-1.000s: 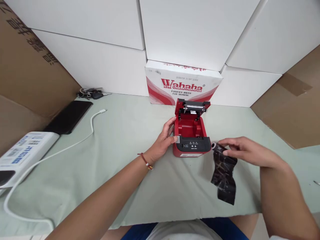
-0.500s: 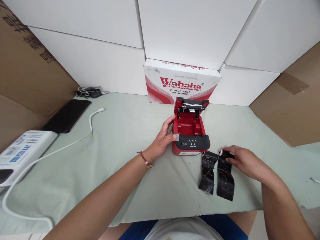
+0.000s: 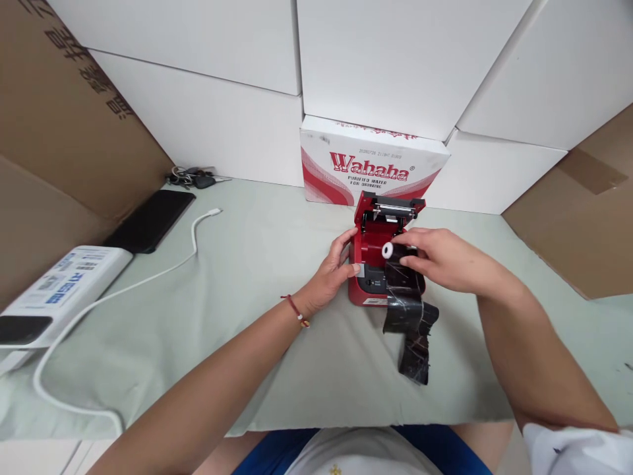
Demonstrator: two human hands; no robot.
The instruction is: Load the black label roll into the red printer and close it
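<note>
A small red and black printer stands on the cloth with its lid raised, so its red inner bay shows. My left hand grips the printer's left side, thumb on the grey tab at the front corner. Over the open bay, my right hand pinches a black paper roll with a white core end facing left. The roll's loose strip hangs down across the printer's front. Below it, a second black strip lies on the cloth, partly covered by the hanging one.
Behind the printer stands a white and red Wahaha carton. At left are a power bank, a white cable, a black phone and keys. Brown cardboard bounds the right side.
My right hand has lifted one black roll off the cloth and carried it left and up over the printer's open bay. My left hand keeps its hold on the printer.
</note>
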